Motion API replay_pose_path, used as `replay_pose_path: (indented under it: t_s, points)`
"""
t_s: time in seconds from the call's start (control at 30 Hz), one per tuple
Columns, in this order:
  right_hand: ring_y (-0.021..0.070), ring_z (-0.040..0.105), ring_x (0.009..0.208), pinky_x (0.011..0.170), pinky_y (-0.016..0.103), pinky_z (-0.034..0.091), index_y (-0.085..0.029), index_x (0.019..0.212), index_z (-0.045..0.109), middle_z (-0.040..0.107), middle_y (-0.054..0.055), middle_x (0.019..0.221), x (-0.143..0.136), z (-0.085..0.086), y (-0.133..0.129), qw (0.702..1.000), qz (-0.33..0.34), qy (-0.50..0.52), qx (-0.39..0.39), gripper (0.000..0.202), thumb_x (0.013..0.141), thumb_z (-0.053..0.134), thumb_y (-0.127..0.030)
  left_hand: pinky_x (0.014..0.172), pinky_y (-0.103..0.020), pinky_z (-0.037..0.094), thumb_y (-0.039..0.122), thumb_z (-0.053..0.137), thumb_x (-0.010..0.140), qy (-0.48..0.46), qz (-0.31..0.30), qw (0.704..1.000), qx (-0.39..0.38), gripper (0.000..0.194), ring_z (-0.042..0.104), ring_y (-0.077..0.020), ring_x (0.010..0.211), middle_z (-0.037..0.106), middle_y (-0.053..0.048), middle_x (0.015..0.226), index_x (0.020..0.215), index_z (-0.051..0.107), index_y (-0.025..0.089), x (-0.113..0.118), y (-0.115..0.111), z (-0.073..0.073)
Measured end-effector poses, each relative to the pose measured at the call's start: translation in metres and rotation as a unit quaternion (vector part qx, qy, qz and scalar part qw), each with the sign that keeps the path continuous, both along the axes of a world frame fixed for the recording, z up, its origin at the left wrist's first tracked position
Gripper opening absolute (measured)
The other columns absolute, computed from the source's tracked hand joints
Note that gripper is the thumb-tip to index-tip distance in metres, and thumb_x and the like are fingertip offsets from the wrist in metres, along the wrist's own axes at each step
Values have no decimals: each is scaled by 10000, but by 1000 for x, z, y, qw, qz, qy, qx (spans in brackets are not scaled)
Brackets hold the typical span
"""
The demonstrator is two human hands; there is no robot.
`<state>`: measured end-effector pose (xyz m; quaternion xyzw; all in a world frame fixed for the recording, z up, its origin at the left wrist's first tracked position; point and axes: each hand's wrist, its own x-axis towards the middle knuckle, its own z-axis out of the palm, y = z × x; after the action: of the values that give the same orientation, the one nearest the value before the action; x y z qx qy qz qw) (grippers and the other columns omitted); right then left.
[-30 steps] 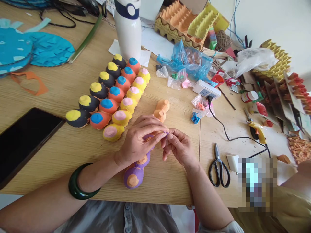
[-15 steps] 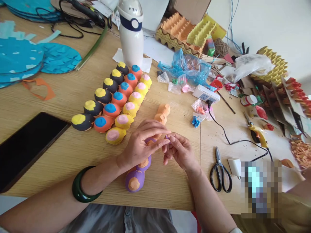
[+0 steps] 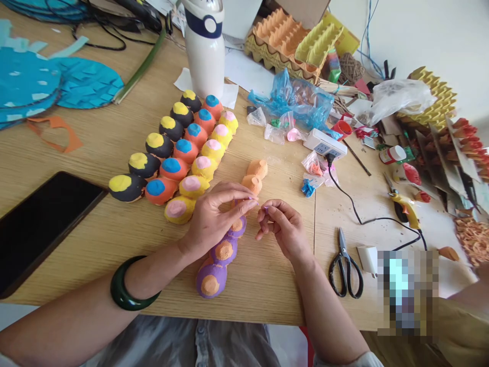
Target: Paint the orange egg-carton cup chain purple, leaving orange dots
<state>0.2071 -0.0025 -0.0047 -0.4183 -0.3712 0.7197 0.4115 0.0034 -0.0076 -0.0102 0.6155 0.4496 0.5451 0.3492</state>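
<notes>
My left hand (image 3: 214,214) is closed in a pinch on a small bit of purple clay, just visible at the fingertips. To its right, my right hand (image 3: 286,227) pinches another tiny purple bit, its fingers curled. A narrow gap separates the two hands. Beneath them runs a strip of egg-carton cups (image 3: 211,275), purple with orange centres at the near end. At the far end the cups (image 3: 256,169) are plain orange. My left hand hides the middle of the strip. Left of it lie rows of painted cups in yellow and pink, orange and blue (image 3: 171,167), and black and yellow.
A black phone (image 3: 42,224) lies at the left, a white bottle (image 3: 206,61) stands at the back. Scissors (image 3: 346,267), a power strip (image 3: 324,143) with its cord, and small clay bags (image 3: 312,163) are to the right. Another person's sleeve (image 3: 458,316) shows at lower right.
My hands have moved apart, the left one shifting slightly left. The purple clay that was between them now shows as a bit in each hand. The view has shifted a little.
</notes>
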Motion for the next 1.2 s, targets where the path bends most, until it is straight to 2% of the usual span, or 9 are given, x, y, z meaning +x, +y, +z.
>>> replay_pose_path:
  t_s: [0.1,0.17,0.23,0.37,0.5,0.6,0.73,1.0,1.2]
  points:
    - [127,631,683,588,270,686,-200,981,784,761,31,917,1,0,1,999,-39,-8,-1,190,921,868,-360,955,-549,754,447,740,1107,-42,0,998,-52,149,856,-296,1106,875,-49,1145,1105,832,330,0,0,-4]
    - [129,646,740,601,254,683,-199,1007,794,762,48,1021,2,1,1,998,-57,-6,3,154,895,844,-292,963,-547,753,428,737,1109,-48,-12,997,-62,133,851,-310,1154,874,-56,1194,1133,837,344,0,0,-4]
    - [123,622,729,551,228,651,-203,1019,796,737,40,1029,3,3,1,998,-55,2,-4,163,880,837,-277,1018,-566,737,396,741,1105,-40,-18,997,-58,116,827,-314,1216,869,-51,1220,1141,847,364,-1,-2,0]
    - [91,474,573,420,181,523,-213,1026,793,622,-28,799,1,9,-1,999,-5,34,-41,247,908,889,-408,1116,-590,688,303,708,1116,3,-21,1000,-3,176,792,-286,1244,865,-29,1218,1143,865,377,-1,-4,7]
    - [64,402,503,383,181,487,-198,961,800,629,-42,743,-1,12,-3,995,48,68,-55,374,885,941,-536,1092,-491,676,205,728,1087,32,-46,995,81,198,781,-242,1214,868,-32,1198,1167,873,313,-1,-3,6]
    - [48,366,455,370,188,491,-191,836,760,643,-47,697,-2,12,-3,995,55,64,-57,437,868,958,-580,1084,-445,661,147,709,1067,58,-53,990,115,233,772,-235,1203,869,-51,1190,1169,874,276,-1,-2,4]
    - [40,341,428,360,184,487,-196,819,759,637,-62,648,-3,12,-3,997,41,42,-57,452,820,996,-580,1091,-440,654,107,676,1056,101,-63,981,156,287,777,-236,1194,876,-51,1198,1198,864,271,-1,-2,6]
    - [38,411,432,372,171,498,-193,837,819,665,-57,654,-5,12,-3,999,6,26,-37,390,804,1027,-521,1112,-454,643,80,633,1052,181,16,964,193,360,763,-259,1243,867,-54,1265,1280,841,266,0,-1,6]
    - [41,460,424,388,183,520,-199,834,827,675,-53,666,-4,5,-1,1000,-8,-8,-15,411,796,1026,-557,1163,-418,610,113,595,1089,183,35,973,134,342,761,-252,1287,845,-85,1314,1307,832,229,-6,2,7]
